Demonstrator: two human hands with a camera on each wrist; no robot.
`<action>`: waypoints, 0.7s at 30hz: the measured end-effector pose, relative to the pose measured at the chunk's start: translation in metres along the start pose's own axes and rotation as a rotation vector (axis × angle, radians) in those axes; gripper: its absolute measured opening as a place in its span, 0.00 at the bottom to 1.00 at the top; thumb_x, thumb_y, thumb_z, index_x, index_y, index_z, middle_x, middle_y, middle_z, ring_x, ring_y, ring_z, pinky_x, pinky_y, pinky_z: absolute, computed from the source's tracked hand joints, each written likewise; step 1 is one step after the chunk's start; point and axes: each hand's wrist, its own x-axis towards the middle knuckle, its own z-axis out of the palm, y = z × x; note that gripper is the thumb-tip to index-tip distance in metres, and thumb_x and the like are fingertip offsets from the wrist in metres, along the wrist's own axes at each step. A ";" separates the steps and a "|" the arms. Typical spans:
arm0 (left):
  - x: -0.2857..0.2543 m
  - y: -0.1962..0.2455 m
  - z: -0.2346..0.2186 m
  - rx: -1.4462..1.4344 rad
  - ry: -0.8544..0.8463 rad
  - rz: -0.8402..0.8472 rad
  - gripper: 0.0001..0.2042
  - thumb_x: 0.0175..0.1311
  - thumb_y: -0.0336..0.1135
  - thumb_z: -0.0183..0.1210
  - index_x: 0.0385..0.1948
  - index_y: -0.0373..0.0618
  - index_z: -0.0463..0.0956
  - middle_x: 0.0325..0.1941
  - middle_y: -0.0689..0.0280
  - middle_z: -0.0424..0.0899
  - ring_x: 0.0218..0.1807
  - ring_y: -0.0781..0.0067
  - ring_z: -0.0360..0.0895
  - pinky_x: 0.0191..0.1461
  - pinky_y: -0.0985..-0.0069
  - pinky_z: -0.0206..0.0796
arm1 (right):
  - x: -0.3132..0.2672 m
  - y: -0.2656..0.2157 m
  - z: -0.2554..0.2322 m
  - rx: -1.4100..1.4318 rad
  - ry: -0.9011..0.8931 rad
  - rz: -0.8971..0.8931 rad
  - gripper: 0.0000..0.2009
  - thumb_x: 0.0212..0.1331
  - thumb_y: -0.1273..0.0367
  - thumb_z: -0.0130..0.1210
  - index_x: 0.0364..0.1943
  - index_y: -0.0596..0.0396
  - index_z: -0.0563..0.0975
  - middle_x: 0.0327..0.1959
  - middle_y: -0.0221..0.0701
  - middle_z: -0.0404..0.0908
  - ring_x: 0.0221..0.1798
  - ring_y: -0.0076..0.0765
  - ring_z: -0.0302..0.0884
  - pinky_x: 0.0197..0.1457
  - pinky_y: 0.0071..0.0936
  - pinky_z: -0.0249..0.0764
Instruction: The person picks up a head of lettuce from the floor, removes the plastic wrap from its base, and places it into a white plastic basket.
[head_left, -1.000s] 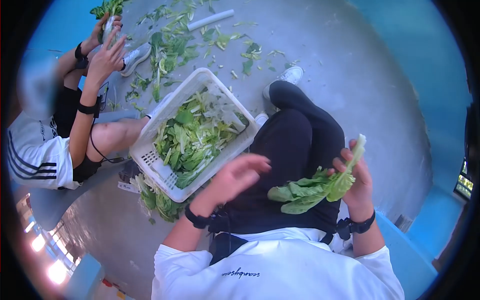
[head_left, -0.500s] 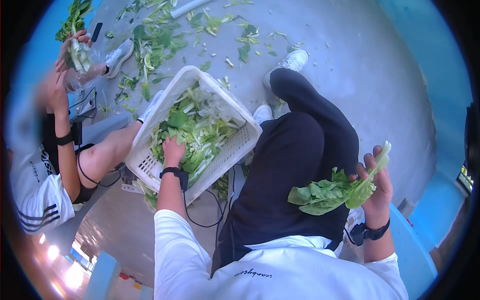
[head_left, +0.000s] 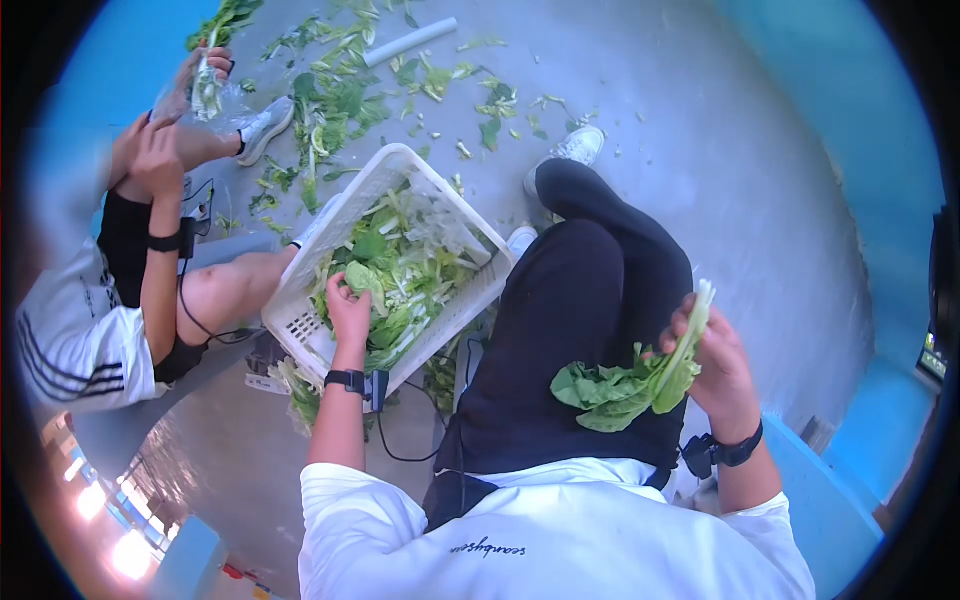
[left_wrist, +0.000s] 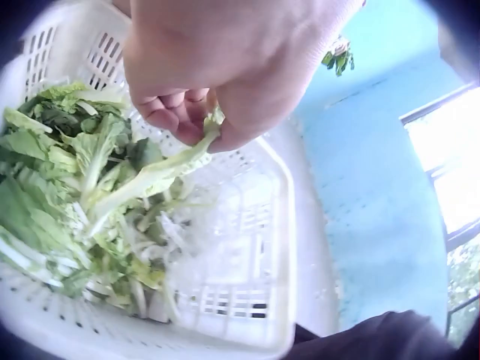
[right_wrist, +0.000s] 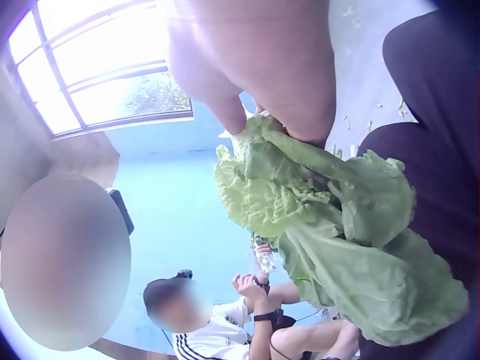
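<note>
Right, my left hand (head_left: pixel 349 308) pinches a leaf (left_wrist: pixel 154 178) in the white basket (head_left: pixel 300 318), centre-left of the frame; my right hand (head_left: pixel 718 368) grips a lettuce bunch (head_left: pixel 625 385) at lower right.

1. A white short-sleeved shirt (head_left: pixel 560 540) with small dark script across the chest.
2. Black trousers (head_left: pixel 590 330) between the hands, and white shoes (head_left: pixel 578 147) beyond them.
3. A black band (head_left: pixel 345 380) with a small black box behind the left hand; a thin black cable (head_left: pixel 420 440) runs from it.
4. A black strap (head_left: pixel 722 452) with a dark unit behind the right hand.
</note>
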 end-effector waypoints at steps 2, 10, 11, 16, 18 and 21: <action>-0.018 0.014 -0.006 -0.182 -0.052 0.002 0.10 0.61 0.26 0.61 0.43 0.38 0.78 0.42 0.64 0.85 0.41 0.75 0.81 0.46 0.79 0.71 | -0.018 0.008 0.001 -0.009 -0.046 0.033 0.19 0.70 0.68 0.51 0.62 0.57 0.67 0.46 0.34 0.74 0.51 0.38 0.77 0.64 0.53 0.72; -0.153 0.181 -0.009 -0.682 -0.344 -0.011 0.11 0.62 0.24 0.62 0.45 0.36 0.79 0.45 0.66 0.85 0.47 0.75 0.80 0.53 0.76 0.71 | -0.062 0.041 0.000 0.103 -0.201 0.061 0.17 0.71 0.70 0.49 0.62 0.56 0.67 0.53 0.36 0.74 0.62 0.42 0.74 0.70 0.47 0.68; -0.173 0.198 -0.007 -0.719 -0.387 0.032 0.11 0.62 0.24 0.62 0.45 0.37 0.80 0.46 0.66 0.85 0.47 0.76 0.80 0.54 0.76 0.70 | -0.066 0.048 0.001 0.127 -0.211 0.049 0.16 0.72 0.71 0.48 0.62 0.56 0.67 0.55 0.35 0.74 0.65 0.44 0.72 0.71 0.48 0.67; -0.246 0.252 -0.002 -0.284 -0.686 0.780 0.15 0.51 0.19 0.66 0.41 0.45 0.85 0.50 0.63 0.83 0.52 0.66 0.81 0.56 0.73 0.71 | -0.070 0.072 0.014 0.184 -0.259 -0.015 0.25 0.73 0.67 0.49 0.72 0.56 0.60 0.78 0.41 0.54 0.78 0.48 0.56 0.76 0.50 0.59; -0.264 0.259 0.004 -0.270 -0.874 0.748 0.18 0.49 0.19 0.66 0.43 0.49 0.86 0.51 0.62 0.83 0.54 0.58 0.80 0.60 0.69 0.71 | -0.068 0.071 0.020 0.225 -0.385 -0.057 0.25 0.74 0.66 0.48 0.71 0.56 0.60 0.80 0.43 0.49 0.78 0.49 0.56 0.77 0.52 0.57; -0.265 0.250 0.011 -0.185 -0.914 0.874 0.19 0.51 0.23 0.66 0.47 0.48 0.85 0.57 0.60 0.81 0.58 0.57 0.78 0.69 0.62 0.65 | -0.071 0.073 0.007 0.207 -0.387 -0.069 0.23 0.74 0.66 0.47 0.70 0.56 0.61 0.75 0.41 0.59 0.73 0.46 0.64 0.75 0.48 0.62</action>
